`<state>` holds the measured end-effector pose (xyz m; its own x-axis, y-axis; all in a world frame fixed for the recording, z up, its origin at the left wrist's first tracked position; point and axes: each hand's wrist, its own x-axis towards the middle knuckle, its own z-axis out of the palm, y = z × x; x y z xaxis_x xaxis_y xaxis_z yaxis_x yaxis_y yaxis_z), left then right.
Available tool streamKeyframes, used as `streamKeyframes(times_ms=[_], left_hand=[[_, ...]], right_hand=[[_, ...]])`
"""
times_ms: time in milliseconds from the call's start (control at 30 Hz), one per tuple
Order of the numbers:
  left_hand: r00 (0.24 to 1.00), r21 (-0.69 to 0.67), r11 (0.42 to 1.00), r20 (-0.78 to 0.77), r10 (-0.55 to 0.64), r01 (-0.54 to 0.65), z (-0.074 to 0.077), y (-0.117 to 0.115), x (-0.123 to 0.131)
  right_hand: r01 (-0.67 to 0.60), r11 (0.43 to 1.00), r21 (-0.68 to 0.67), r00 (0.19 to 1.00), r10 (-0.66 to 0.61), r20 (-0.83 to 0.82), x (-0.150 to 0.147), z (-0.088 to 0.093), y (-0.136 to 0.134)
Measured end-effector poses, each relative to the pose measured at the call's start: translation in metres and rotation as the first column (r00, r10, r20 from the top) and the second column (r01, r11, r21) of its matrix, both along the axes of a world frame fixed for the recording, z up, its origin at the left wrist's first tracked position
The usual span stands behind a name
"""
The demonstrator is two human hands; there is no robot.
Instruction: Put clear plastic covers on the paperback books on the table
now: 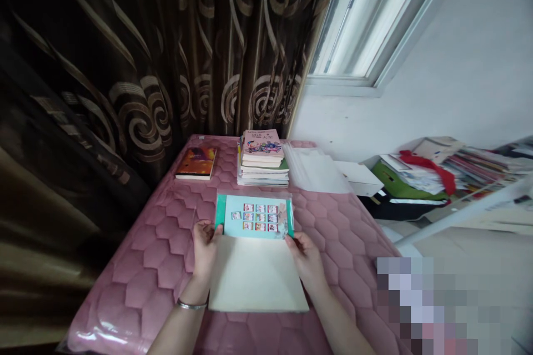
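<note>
Fingers (216, 229) of the left hand (205, 250) pinch the near left corner of the teal book (255, 216), and the right hand (307, 258) pinches its near right corner. Both grips seem closed on it, though the fingertips show small. The teal book lies flat on the pink quilted table (158, 244). Touching its near edge, a cream sheet (256, 283) lies between the wrists. Beyond the teal book stands a stack of books (262, 161), and beyond it to the left lies an orange book (195, 162).
</note>
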<state>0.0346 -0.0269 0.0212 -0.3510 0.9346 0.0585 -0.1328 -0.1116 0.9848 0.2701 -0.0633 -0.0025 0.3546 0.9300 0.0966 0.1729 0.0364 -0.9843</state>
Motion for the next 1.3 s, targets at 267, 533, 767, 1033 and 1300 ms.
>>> streamKeyframes(times_ms=[267,533,767,1033,1300], left_hand=[[0.988,-0.032,0.988,-0.009,-0.151,0.151,-0.004,-0.002,-0.001],[0.99,-0.079,0.989,-0.049,-0.13,0.126,0.005,-0.005,0.0],[0.981,-0.081,0.978,-0.009,-0.194,0.193,0.004,-0.005,0.001],[0.987,-0.106,0.981,-0.014,-0.162,0.16,0.001,-0.002,0.002],[0.971,-0.113,0.975,-0.122,-0.205,0.191,0.008,-0.002,-0.002]], right_hand=[[0.142,0.989,0.045,0.988,-0.144,0.055,-0.002,-0.008,0.004],[-0.024,0.999,0.037,0.999,0.026,-0.043,0.0,-0.002,0.006],[-0.027,1.0,0.008,0.998,0.027,-0.06,0.001,0.01,0.003],[0.037,0.999,0.024,0.998,-0.039,0.054,-0.002,0.007,0.01],[-0.007,0.998,0.06,1.0,0.006,0.027,0.001,0.006,0.01]])
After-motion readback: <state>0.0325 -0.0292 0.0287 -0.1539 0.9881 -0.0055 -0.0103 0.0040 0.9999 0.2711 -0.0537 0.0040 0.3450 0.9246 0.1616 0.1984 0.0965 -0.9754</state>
